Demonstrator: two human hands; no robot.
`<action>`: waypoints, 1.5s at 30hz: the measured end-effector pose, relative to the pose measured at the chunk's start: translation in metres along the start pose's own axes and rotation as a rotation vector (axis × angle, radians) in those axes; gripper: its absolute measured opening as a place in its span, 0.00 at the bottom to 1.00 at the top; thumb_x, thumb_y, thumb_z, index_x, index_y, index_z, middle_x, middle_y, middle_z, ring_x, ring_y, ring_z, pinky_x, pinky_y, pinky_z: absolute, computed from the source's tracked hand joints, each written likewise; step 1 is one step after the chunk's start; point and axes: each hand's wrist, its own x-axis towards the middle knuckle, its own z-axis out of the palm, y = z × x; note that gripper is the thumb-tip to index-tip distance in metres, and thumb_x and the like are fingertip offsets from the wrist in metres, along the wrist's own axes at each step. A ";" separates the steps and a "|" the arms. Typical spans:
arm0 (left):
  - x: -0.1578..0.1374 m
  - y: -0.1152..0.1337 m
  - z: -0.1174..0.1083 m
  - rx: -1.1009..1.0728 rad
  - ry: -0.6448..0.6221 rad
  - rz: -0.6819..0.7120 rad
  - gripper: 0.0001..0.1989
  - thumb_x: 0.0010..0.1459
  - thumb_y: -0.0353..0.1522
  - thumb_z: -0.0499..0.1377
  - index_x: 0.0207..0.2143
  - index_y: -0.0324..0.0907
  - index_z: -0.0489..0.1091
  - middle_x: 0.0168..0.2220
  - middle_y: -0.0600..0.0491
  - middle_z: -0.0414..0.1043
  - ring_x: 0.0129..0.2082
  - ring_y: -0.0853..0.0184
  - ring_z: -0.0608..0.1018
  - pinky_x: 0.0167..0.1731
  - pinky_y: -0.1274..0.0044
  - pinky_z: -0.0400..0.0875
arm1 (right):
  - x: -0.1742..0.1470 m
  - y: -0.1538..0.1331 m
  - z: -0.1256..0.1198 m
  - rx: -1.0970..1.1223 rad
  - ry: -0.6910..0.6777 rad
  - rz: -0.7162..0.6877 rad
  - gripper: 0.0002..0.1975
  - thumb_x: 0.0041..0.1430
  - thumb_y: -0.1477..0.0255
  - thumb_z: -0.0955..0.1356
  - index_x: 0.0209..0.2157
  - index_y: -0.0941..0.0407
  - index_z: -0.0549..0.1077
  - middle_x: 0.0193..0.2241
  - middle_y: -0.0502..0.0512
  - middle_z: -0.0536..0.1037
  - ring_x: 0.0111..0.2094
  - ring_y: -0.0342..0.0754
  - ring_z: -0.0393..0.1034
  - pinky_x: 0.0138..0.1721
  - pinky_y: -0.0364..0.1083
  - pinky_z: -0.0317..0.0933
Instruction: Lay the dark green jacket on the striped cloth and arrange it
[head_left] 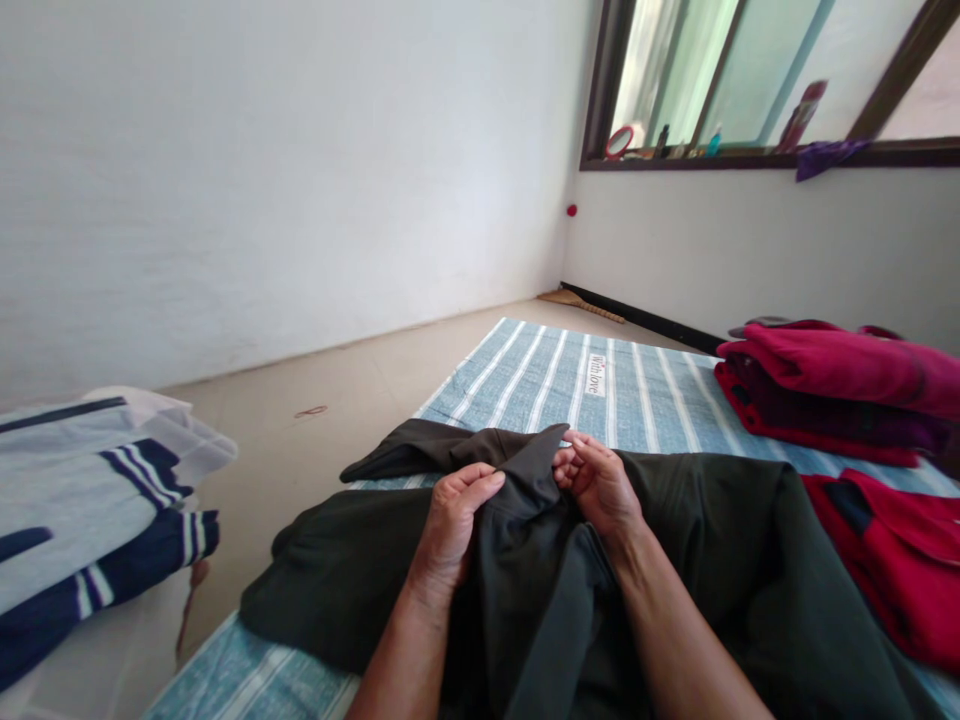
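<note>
Your left hand (pixel 450 518) pinches the dark garment (pixel 709 530) | your right hand (pixel 604 490) bends fingers at garment's pointed edge, pinching I cannot tell

Both hands (pixel 450 520) hold a dark garment (pixel 712 530) on a striped blue cloth (pixel 517 380), near folded red clothes (pixel 840 365).

Bottom edge cut off the dark garment (pixel 712 520); I couldn't identify the blurred red object (pixel 801 118) by the window (pixel 780 60).
</note>
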 end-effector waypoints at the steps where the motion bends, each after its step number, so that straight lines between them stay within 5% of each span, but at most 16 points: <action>1: 0.000 0.000 0.000 0.000 -0.001 -0.001 0.10 0.40 0.34 0.67 0.19 0.39 0.70 0.17 0.60 0.67 0.18 0.76 0.66 0.21 0.84 0.59 | 0.000 0.000 0.000 0.000 0.002 -0.001 0.14 0.45 0.68 0.74 0.34 0.59 0.71 0.21 0.54 0.77 0.19 0.43 0.70 0.20 0.39 0.62; 27: 0.004 -0.001 -0.004 0.078 -0.006 -0.008 0.11 0.40 0.36 0.67 0.19 0.38 0.70 0.18 0.59 0.66 0.18 0.75 0.65 0.21 0.83 0.58 | 0.001 0.005 0.003 -0.041 0.007 0.006 0.13 0.44 0.67 0.74 0.30 0.58 0.71 0.18 0.49 0.73 0.17 0.41 0.67 0.18 0.38 0.59; 38: 0.006 0.001 -0.007 0.369 -0.161 0.003 0.17 0.45 0.41 0.64 0.16 0.39 0.66 0.15 0.60 0.59 0.16 0.75 0.60 0.17 0.82 0.53 | 0.007 0.012 0.006 -0.232 0.064 0.010 0.15 0.42 0.64 0.73 0.23 0.57 0.67 0.15 0.45 0.67 0.15 0.38 0.63 0.15 0.37 0.55; 45: 0.005 0.003 -0.010 0.610 -0.318 -0.126 0.16 0.42 0.40 0.67 0.17 0.37 0.69 0.15 0.58 0.65 0.16 0.72 0.65 0.16 0.82 0.55 | -0.010 -0.012 0.020 -0.529 0.157 -0.124 0.08 0.44 0.68 0.71 0.26 0.58 0.73 0.16 0.45 0.70 0.15 0.39 0.62 0.15 0.38 0.55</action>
